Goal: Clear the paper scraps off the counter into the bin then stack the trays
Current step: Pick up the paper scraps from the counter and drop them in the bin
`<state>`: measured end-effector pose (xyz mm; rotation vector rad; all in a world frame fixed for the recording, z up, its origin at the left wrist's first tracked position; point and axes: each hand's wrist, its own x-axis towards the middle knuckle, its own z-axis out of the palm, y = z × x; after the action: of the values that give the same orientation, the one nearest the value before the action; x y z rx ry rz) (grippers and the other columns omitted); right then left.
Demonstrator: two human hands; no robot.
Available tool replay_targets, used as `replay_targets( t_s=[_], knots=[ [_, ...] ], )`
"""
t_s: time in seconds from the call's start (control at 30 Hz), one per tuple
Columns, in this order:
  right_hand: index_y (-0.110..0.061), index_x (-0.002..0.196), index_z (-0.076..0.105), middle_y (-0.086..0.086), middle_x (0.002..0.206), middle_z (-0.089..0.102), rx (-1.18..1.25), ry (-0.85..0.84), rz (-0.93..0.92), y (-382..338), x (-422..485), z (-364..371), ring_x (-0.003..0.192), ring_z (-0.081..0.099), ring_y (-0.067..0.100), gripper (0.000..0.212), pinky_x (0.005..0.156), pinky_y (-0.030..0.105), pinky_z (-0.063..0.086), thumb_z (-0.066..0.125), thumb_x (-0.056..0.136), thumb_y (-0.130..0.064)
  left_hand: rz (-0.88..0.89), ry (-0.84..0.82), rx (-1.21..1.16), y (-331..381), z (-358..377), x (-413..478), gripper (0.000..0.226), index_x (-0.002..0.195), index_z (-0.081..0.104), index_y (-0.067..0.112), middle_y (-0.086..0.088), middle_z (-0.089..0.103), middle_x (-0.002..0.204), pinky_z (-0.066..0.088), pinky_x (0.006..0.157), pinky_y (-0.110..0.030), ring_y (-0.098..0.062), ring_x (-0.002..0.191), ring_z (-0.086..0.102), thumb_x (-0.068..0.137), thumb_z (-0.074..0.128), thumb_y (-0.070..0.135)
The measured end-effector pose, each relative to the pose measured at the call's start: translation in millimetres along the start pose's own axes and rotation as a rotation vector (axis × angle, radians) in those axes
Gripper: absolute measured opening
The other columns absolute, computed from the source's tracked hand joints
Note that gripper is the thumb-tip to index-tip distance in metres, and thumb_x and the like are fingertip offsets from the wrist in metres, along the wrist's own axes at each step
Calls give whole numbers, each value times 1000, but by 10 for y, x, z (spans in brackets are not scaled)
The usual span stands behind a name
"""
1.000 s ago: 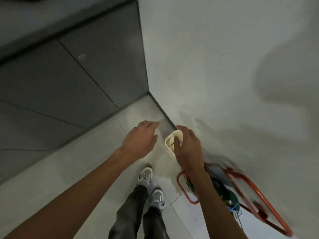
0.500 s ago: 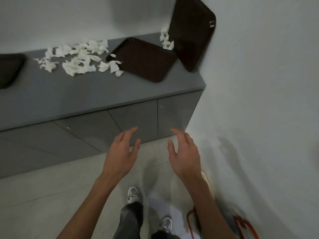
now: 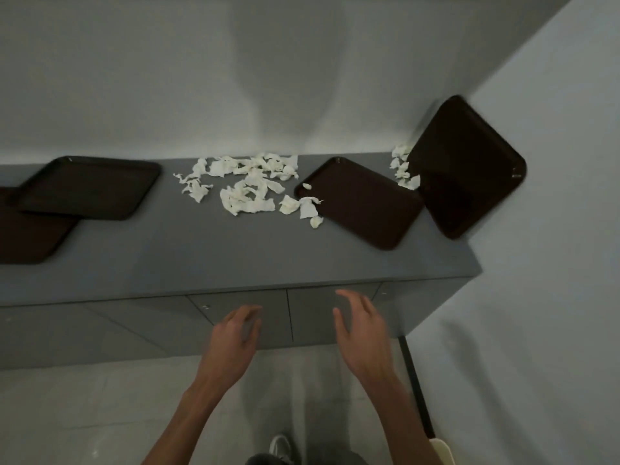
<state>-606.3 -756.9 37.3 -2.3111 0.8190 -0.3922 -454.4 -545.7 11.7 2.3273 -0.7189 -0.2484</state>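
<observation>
White paper scraps (image 3: 250, 184) lie scattered on the grey counter (image 3: 218, 250), with a smaller bunch of scraps (image 3: 404, 169) near the right corner. A dark brown tray (image 3: 364, 204) lies flat to the right of the main pile. Another tray (image 3: 466, 166) leans against the right wall. Two overlapping trays (image 3: 87, 187) lie at the left end. My left hand (image 3: 233, 344) and my right hand (image 3: 364, 333) hang empty in front of the cabinet doors, below the counter edge, fingers loosely spread. The cream rim of the bin (image 3: 443, 451) shows at the bottom right.
Grey cabinet doors (image 3: 322, 317) run under the counter. A white wall (image 3: 543, 297) closes off the right side, and a dark skirting strip (image 3: 414, 387) runs along its base. My shoe (image 3: 280, 448) stands on the pale tiled floor.
One second ago my right hand held the bin down by the floor; it let go. The view has swung up to the counter and both empty hands have risen towards it.
</observation>
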Motion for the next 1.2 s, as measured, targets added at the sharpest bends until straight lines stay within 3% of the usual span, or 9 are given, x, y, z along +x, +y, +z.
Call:
replay_targets(
  t_s=[0.23,0.37,0.57,0.7,0.77,0.9,1.0,1.1,1.2],
  knots=[
    [-24,139,59,-6,139,60,4,-76,17,-134,806,322,121,59,10,33,102,24,46,57,106,-31,37,-13,12,-250,25,937,19,117,68,26,5,75,110,57,84,-32,-17,97,72,100,63,22],
    [-23,132,61,-6,130,61,-4,-90,-2,-48,1377,477,113,59,11,26,97,25,47,58,106,-28,29,-75,74,-203,169,1765,22,121,65,27,1,75,115,56,86,-37,-25,101,70,100,57,29],
    [-25,131,64,-3,132,62,-95,-123,-50,152,2284,653,116,63,16,28,92,24,46,61,104,-29,75,-144,124,-28,475,3162,36,132,58,19,-6,63,128,52,97,-41,-29,114,62,96,60,16],
    [-27,134,62,-5,134,62,-63,-203,-53,218,2918,735,111,62,6,29,87,17,46,62,104,-27,53,-151,185,64,768,3930,48,140,52,17,-12,55,135,51,98,-48,-35,122,54,94,62,10],
    [-28,132,62,-6,135,61,-55,-227,-59,227,3239,759,112,61,7,29,88,20,50,63,104,-26,41,-180,211,-10,927,4212,50,140,51,16,-12,50,143,49,103,-48,-34,128,51,92,63,7],
    [-30,135,60,-7,140,57,-106,-244,-46,248,3797,790,121,61,11,30,94,30,55,60,105,-27,15,-238,273,-271,1250,4424,55,145,46,15,-13,34,159,43,114,-47,-34,144,40,94,64,7],
    [-27,132,61,-3,136,60,-142,-209,-76,272,4274,831,121,62,17,28,92,31,54,61,104,-23,52,-247,287,-384,1361,4415,44,136,56,15,-7,45,151,48,107,-39,-28,132,53,94,67,10],
    [-22,132,62,1,136,62,-188,-209,-97,282,4744,951,119,63,20,28,85,26,45,60,104,-19,36,-246,351,-435,1367,4348,50,136,59,16,-4,52,147,54,102,-38,-26,126,60,89,73,8],
    [-23,132,63,3,136,62,-246,-242,-143,290,5121,1165,116,64,22,29,86,33,53,60,104,-15,28,-247,394,-417,1336,4309,45,132,63,13,-6,58,142,54,101,-40,-27,129,56,90,69,0]
  ],
)
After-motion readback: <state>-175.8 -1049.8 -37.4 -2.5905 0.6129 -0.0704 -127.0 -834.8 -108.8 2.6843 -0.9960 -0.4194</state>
